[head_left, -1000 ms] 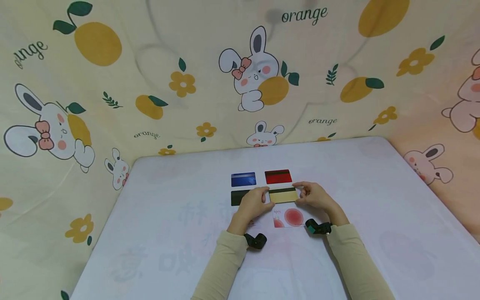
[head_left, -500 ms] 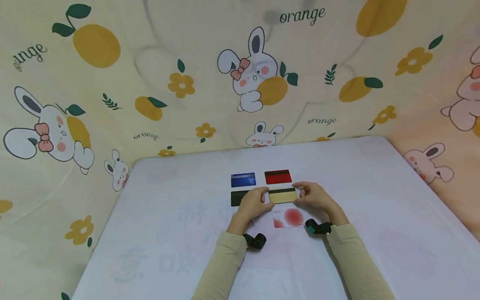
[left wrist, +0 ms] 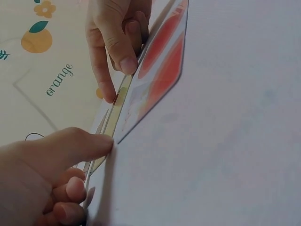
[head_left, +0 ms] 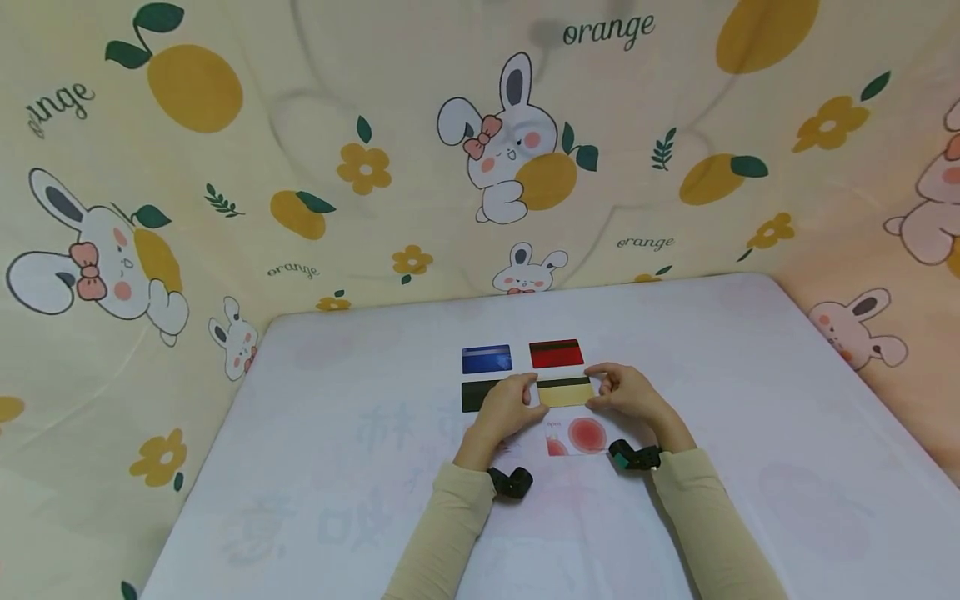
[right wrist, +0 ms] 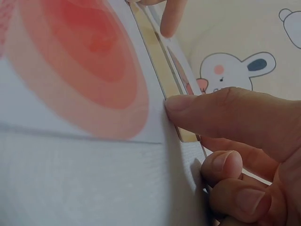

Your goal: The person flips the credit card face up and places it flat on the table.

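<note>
Nothing visibly moved. Five cards show; left hand pinches gold card at nine o'clock, right hand three, fingers half-parted.

1. The left grip holds the left end of the gold card with thumb and forefinger; the right grip holds its right end.
2. The gold card's dark stripe runs along its far edge, on the counter.
3. The red card lies just beyond, the blue card left of the red.
4. The left grip partly covers the black card.
5. The white card lies just nearer than the gold.
6. Printed cloth stands behind.
</note>
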{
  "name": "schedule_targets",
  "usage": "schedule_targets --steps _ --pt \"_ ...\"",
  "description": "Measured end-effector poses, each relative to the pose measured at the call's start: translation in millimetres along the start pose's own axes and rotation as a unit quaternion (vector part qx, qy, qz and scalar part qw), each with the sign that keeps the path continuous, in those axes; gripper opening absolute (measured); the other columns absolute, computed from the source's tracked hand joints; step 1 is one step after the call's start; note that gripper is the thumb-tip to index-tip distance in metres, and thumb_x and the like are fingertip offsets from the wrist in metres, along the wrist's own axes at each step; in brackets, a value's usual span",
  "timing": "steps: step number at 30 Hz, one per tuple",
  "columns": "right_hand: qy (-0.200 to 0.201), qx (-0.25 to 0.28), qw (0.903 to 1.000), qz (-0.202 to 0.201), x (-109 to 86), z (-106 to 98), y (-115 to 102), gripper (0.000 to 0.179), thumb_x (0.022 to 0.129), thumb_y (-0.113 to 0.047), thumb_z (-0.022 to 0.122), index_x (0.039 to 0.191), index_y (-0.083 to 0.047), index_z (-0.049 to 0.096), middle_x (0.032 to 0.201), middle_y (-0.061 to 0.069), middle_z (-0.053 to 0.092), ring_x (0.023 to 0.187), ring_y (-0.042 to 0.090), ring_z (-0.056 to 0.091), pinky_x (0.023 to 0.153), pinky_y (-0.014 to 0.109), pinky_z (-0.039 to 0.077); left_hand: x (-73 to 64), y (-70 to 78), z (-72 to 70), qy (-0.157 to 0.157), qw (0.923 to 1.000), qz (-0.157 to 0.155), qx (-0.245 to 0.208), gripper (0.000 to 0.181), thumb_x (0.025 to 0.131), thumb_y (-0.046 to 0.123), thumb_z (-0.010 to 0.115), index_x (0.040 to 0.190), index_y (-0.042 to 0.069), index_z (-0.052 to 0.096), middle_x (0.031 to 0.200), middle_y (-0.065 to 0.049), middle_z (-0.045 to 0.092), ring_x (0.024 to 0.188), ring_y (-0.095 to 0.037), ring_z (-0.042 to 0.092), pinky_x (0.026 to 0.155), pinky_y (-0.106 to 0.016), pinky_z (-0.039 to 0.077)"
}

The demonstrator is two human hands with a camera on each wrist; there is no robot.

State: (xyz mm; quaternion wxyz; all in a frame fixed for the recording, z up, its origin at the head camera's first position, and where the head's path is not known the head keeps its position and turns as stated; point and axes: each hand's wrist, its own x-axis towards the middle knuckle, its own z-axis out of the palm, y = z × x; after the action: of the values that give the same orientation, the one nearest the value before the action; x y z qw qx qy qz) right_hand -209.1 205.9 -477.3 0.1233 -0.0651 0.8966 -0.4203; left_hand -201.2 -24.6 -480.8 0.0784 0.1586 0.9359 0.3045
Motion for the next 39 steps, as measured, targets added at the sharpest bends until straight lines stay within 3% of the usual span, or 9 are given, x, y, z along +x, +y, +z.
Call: schedule_targets --steps 5,9,14,21,32,39 --pt "0.001 -0.001 1.0000 -0.002 -0.1 1.3 1.1 0.055 0.073 -0.013 0.075 0.122 0.001 0.054 0.064 -0.001 0.045 0.061 0.011 0.042 0.059 0.023 0.035 -5.6 -0.5 -7.1 0.001 0.9999 0.014 0.007 0.056 0.081 0.031 0.067 0.131 0.011 0.051 0.068 0.005 0.044 0.059 -0.006 0.038 0.058 -0.018 0.034" --pt "0.001 -0.004 1.0000 -0.005 0.2 0.9 0.7 0.056 0.073 -0.014 0.076 0.122 0.001 0.054 0.064 -0.001 0.046 0.061 0.011 0.043 0.060 0.023 0.036 -14.0 -5.0 -17.8 0.016 0.9996 0.023 -0.005 0.053 0.083 0.031 0.066 0.130 0.011 0.052 0.072 0.005 0.045 0.064 -0.005 0.039 0.065 -0.018 0.036" --pt "0.006 -0.003 0.9999 -0.008 -0.1 -1.1 -1.9 0.055 0.074 -0.016 0.075 0.122 0.002 0.054 0.066 0.001 0.047 0.063 0.011 0.043 0.060 0.024 0.036 -25.3 -14.2 -32.1 0.025 0.9990 0.033 -0.016 0.049 0.085 0.030 0.064 0.129 0.010 0.053 0.076 0.003 0.048 0.068 -0.005 0.041 0.068 -0.019 0.036" --pt "0.022 0.022 0.9990 -0.031 -1.0 2.6 -7.9 0.051 0.076 -0.019 0.075 0.119 0.002 0.056 0.068 0.001 0.047 0.063 0.009 0.043 0.059 0.021 0.037 -35.7 -33.4 -42.6 0.026 0.9974 0.064 -0.021 0.043 0.084 0.023 0.066 0.122 0.005 0.057 0.074 0.001 0.052 0.062 -0.004 0.040 0.063 -0.017 0.036" --pt "-0.010 0.037 0.9968 -0.070 -5.4 19.5 -34.6 0.047 0.076 -0.014 0.073 0.117 0.002 0.056 0.070 0.004 0.051 0.062 0.010 0.046 0.053 0.020 0.040 -50.5 -57.9 -62.5 0.024 0.9944 0.080 -0.064 0.041 0.082 0.018 0.068 0.118 0.001 0.058 0.074 -0.004 0.055 0.060 -0.004 0.039 0.056 -0.015 0.035" --pt "-0.023 0.045 0.9965 -0.067 -6.9 28.2 -42.5 0.047 0.076 -0.014 0.074 0.117 -0.001 0.056 0.071 0.004 0.052 0.064 0.012 0.048 0.057 0.020 0.043 -54.3 -71.2 -67.9 0.016 0.9949 0.071 -0.069 0.039 0.082 0.017 0.068 0.118 0.003 0.059 0.075 -0.003 0.055 0.064 -0.006 0.043 0.060 -0.016 0.038"
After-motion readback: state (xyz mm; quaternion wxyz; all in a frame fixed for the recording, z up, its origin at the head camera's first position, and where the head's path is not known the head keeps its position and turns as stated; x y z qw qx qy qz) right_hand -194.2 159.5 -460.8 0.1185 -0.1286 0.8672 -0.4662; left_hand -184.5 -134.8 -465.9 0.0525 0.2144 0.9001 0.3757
